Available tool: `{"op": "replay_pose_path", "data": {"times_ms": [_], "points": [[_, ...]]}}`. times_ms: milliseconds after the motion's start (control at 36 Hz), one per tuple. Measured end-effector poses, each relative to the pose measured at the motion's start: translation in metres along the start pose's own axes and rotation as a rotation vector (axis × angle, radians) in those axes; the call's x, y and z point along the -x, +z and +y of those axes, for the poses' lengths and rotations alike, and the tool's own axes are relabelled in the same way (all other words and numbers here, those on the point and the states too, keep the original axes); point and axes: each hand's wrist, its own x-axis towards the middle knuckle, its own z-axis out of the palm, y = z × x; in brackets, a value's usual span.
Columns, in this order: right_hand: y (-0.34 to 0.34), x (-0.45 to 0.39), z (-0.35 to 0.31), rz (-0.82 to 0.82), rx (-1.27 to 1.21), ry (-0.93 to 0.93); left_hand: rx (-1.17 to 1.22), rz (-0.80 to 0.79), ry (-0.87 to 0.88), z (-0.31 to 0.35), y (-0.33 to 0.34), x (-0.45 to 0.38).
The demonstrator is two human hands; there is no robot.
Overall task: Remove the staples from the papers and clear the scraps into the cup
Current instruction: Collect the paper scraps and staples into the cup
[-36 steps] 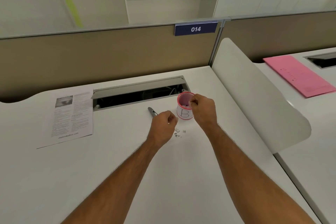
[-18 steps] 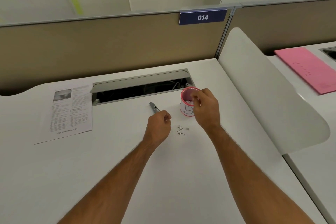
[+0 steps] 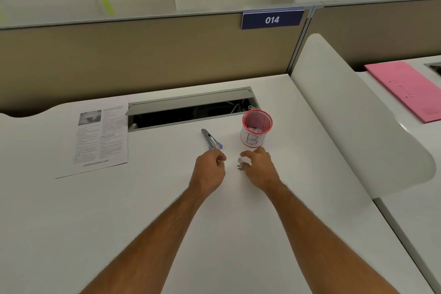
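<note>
A pink mesh cup (image 3: 256, 127) with a white label marked "B" stands on the white desk (image 3: 167, 210), with white scraps inside it. Just in front of the cup my right hand (image 3: 259, 168) is down on the desk, its curled fingers over the small pile of staples and scraps (image 3: 239, 164). My left hand (image 3: 210, 172) rests beside it with fingers curled, holding nothing I can see. A metal staple remover with a blue tip (image 3: 211, 139) lies on the desk just beyond my left hand. The printed papers (image 3: 100, 137) lie at the left.
An open cable tray slot (image 3: 191, 112) runs along the back of the desk, behind the cup. A curved white divider (image 3: 353, 112) bounds the desk on the right. A pink folder (image 3: 410, 92) lies on the neighbouring desk. A tan partition stands behind.
My right hand has come off the cup's rim and dropped to the scraps on the desk. My left hand has barely shifted. The camera has tilted down.
</note>
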Motion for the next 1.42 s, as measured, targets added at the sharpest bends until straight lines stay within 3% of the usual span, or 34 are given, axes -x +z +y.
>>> {"op": "replay_pose_path", "data": {"times_ms": [444,806,1194,1417], "points": [[-0.001,-0.022,-0.022,-0.064,0.159,-0.045,-0.032,-0.005,-0.029,-0.012,-0.018,0.012],[-0.011,-0.022,-0.026,-0.159,0.171,0.023,0.013,-0.016,-0.023,-0.01,-0.015,0.013],[-0.046,-0.004,-0.033,0.066,-0.149,0.022,0.018,-0.045,-0.005,-0.001,-0.002,0.007],[-0.089,-0.013,-0.043,0.3,-0.257,-0.017,0.06,-0.032,0.041,0.008,0.001,0.0]]}}
